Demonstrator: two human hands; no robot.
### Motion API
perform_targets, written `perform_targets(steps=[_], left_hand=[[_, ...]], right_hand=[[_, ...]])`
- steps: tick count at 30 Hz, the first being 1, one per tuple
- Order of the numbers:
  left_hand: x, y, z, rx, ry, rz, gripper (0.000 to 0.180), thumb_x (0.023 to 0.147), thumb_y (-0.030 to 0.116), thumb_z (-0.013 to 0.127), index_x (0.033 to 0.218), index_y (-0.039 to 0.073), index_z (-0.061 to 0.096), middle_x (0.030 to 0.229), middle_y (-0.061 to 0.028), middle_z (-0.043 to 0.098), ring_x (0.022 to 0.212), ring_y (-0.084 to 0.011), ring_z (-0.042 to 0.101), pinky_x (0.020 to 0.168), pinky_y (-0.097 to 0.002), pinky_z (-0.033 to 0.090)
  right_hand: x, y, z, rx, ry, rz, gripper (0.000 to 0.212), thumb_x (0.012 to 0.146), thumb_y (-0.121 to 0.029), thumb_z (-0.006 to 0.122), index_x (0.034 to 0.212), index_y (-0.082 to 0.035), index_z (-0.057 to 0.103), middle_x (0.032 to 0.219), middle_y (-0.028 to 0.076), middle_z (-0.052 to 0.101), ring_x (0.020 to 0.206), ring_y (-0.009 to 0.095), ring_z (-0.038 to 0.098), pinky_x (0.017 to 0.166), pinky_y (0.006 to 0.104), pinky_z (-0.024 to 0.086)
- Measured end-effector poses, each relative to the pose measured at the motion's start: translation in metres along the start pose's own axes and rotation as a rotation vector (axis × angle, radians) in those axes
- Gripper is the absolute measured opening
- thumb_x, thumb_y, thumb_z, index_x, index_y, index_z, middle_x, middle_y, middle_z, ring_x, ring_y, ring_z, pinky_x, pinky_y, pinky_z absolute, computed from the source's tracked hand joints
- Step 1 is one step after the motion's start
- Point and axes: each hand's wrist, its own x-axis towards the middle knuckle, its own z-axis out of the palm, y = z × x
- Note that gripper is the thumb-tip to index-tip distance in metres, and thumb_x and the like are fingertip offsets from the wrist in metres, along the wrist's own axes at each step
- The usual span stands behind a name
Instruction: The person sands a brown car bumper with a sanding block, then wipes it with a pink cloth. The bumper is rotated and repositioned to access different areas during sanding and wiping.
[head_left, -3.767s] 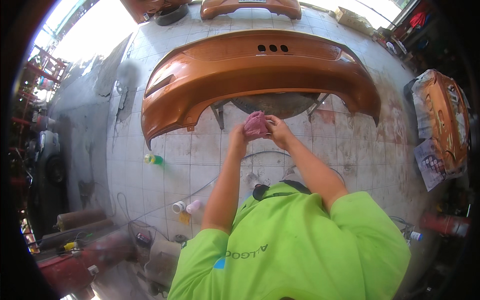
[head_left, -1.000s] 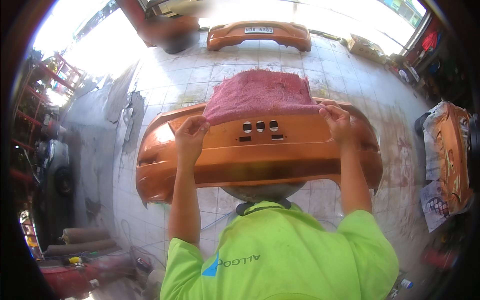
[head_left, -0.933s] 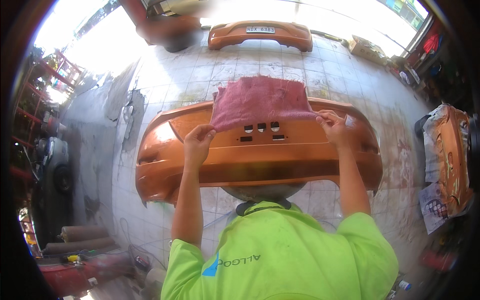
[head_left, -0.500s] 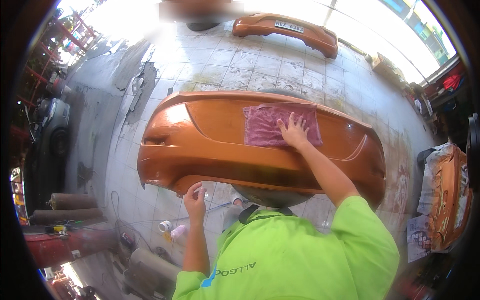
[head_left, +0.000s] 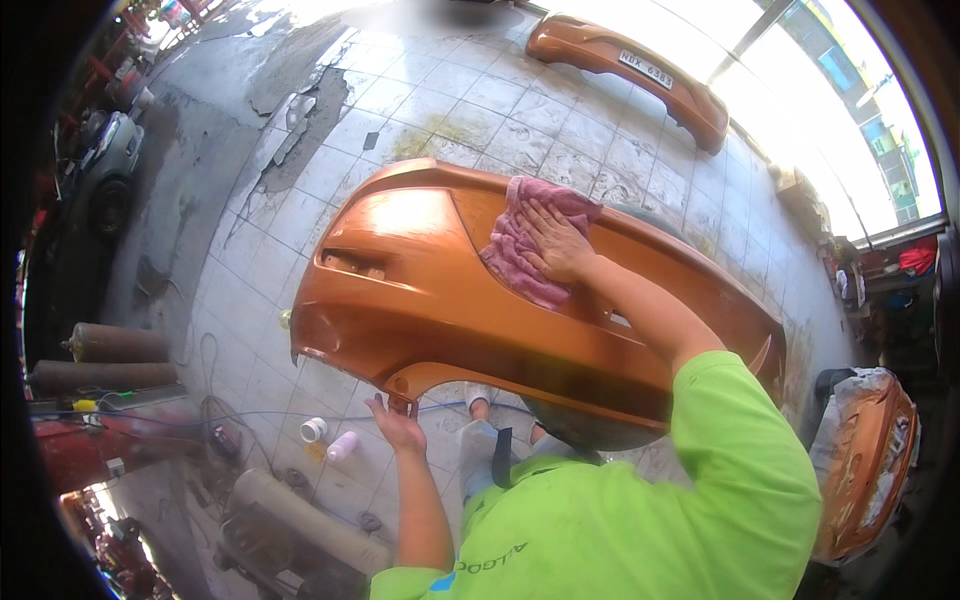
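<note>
An orange car bumper lies across the middle, outer face up, on a dark rounded support that shows partly under its near edge. My right hand lies flat on a crumpled pinkish-purple cloth, pressing it to the bumper's upper middle, left of centre. The fingers are stretched out over the cloth. At the bumper's near lower edge, toward the left end, my left hand holds the corner with its fingertips, palm up. The edge partly hides those fingers.
Another orange bumper with a plate lies on the tiled floor ahead. An orange panel stands at the right. A white tub, a pink bottle, a blue hose and brown cylinders are on the left.
My right hand has slid the cloth leftward along the bumper, and the cloth, spread flat before, is now bunched. My left hand has come onto the lower edge. The view has turned.
</note>
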Motion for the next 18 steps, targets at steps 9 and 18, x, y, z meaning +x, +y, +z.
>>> perform_targets(steps=[9, 18], left_hand=[[0.024, 0.02, 0.001, -0.025, -0.124, -0.07, 0.063, 0.11, 0.056, 0.041, 0.154, 0.011, 0.04, 0.15, -0.0151, 0.051, 0.134, -0.0293, 0.052, 0.111, -0.0446, 0.043], [0.033, 0.015, -0.007, 0.042, -0.228, -0.063, 0.059, 0.107, 0.056, 0.051, 0.145, 0.012, 0.05, 0.136, -0.0101, 0.056, 0.122, -0.0254, 0.055, 0.106, -0.0434, 0.047]], right_hand=[[0.132, -0.04, 0.018, 0.204, -0.041, 0.028, 0.064, 0.107, -0.038, 0.037, 0.162, -0.003, 0.032, 0.17, 0.015, 0.029, 0.16, 0.027, 0.019, 0.132, 0.0447, 0.006], [0.054, -0.111, 0.011, 0.666, -0.117, 0.183, 0.104, 0.098, -0.074, 0.041, 0.166, -0.001, 0.012, 0.172, 0.021, 0.019, 0.16, 0.031, 0.017, 0.13, 0.0417, 0.015]])
